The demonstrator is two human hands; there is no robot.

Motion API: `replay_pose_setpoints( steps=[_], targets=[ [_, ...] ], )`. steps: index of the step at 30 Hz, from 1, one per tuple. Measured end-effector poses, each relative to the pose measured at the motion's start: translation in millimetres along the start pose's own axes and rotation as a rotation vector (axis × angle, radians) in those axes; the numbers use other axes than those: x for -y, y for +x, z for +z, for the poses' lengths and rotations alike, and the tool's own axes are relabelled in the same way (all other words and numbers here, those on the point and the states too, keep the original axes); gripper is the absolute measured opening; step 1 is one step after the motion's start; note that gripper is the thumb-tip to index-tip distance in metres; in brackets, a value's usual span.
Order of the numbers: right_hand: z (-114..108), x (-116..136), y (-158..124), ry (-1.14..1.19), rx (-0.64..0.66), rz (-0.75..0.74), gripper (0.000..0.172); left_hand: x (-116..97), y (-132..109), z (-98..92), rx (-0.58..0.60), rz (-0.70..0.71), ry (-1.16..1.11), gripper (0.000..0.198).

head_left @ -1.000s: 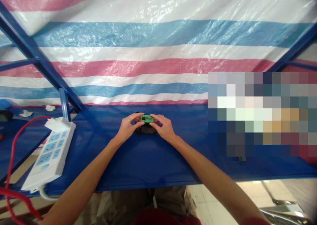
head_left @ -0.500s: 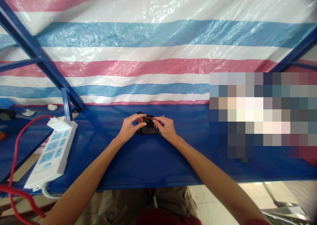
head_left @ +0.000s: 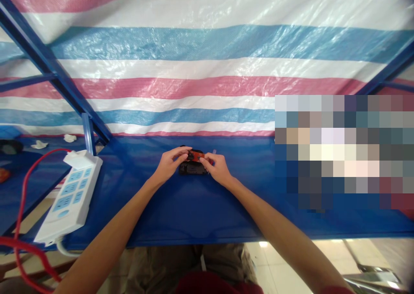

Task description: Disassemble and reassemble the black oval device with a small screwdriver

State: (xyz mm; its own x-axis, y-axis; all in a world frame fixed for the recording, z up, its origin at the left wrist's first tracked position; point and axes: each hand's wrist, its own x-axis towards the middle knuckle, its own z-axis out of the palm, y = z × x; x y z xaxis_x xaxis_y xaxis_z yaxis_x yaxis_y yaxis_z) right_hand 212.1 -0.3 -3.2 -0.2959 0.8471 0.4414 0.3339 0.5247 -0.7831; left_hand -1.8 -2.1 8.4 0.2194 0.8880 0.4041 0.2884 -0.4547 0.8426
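Observation:
A small red circuit board (head_left: 196,156) is pinched between the fingertips of my left hand (head_left: 170,164) and my right hand (head_left: 220,169). It sits just above a black plastic housing (head_left: 192,169), and my fingers cover its ends. The housing rests on the blue table cover (head_left: 194,212), partly hidden behind the board and my hands. A thin pale stick (head_left: 211,160) shows beside my right fingers, too small to name.
A white power strip (head_left: 73,199) with a red cable (head_left: 24,190) lies at the left of the table. Blue steel frame bars (head_left: 48,61) and a striped tarpaulin (head_left: 194,48) stand behind. Pixelated blur covers the right side.
The board showed a green face a second ago, then its edge, and now a red face; it appears turned over. My hands have drawn closer around it.

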Motion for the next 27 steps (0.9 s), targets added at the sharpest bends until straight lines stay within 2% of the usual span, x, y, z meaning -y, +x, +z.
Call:
replay_pose_setpoints(
  steps=[8, 15, 21, 27],
  targets=[
    [2.1, 2.7, -1.0, -0.024, 0.001, -0.025, 0.037, -1.8, -1.1, -1.2, 0.016, 0.047, 0.168, 0.039],
    [1.2, 1.0, -0.3, -0.010, -0.003, 0.009, 0.038, -4.1, -0.9, -7.0, 0.057, 0.077, 0.150, 0.035],
    [0.9, 4.2, 0.1, 0.018, 0.007, 0.036, 0.038, -11.2, -0.8, -7.5, 0.083, 0.243, 0.294, 0.036],
    [2.5, 3.3, 0.2, 0.006, 0.044, 0.038, 0.040, -0.2, -1.7, -8.6, 0.069, 0.344, 0.527, 0.028]
  ],
)
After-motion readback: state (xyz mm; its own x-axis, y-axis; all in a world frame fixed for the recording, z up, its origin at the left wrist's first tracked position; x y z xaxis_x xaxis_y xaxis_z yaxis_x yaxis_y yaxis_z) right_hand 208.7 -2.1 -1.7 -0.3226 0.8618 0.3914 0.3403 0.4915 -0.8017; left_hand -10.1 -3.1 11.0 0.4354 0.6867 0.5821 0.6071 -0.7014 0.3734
